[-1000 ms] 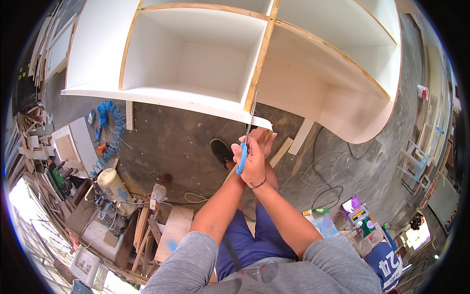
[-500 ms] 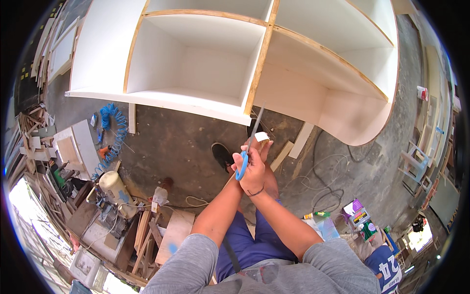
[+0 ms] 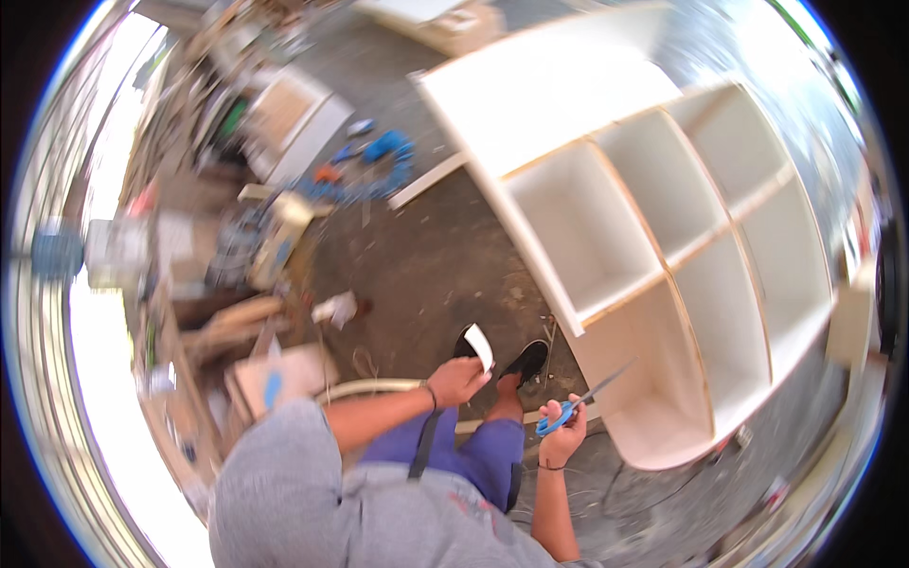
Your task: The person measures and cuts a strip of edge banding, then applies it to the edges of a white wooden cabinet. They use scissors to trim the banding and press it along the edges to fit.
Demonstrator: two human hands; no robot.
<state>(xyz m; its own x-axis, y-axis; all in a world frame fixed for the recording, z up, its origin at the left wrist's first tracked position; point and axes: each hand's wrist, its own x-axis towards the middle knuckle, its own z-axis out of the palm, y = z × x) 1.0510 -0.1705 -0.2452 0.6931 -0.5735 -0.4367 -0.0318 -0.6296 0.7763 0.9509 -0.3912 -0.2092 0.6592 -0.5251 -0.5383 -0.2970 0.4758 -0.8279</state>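
Observation:
A short, curved white strip (image 3: 479, 347) stands up from my left hand (image 3: 458, 382), whose fingers are closed on its lower end. My right hand (image 3: 566, 434) grips scissors by their blue handle (image 3: 557, 418). The narrow grey blade slants up and right, its tip in front of the lowest compartment of a large white shelf unit (image 3: 530, 237). Between the two hands is a gap, with my dark shoes below. Bare wood-coloured edges run along the unit's dividers.
On the floor at the upper left lie a coiled blue hose (image 3: 388, 151) and a pale wooden strip (image 3: 428, 180). A cream tank (image 3: 282, 237), blurred, stands among wood scraps at the left. Thin cables (image 3: 606, 483) trail near the unit's rounded corner.
My view has swung left, so the shelf unit now appears tilted at the right. My hands have parted: the left holds the white strip, the right keeps the scissors.

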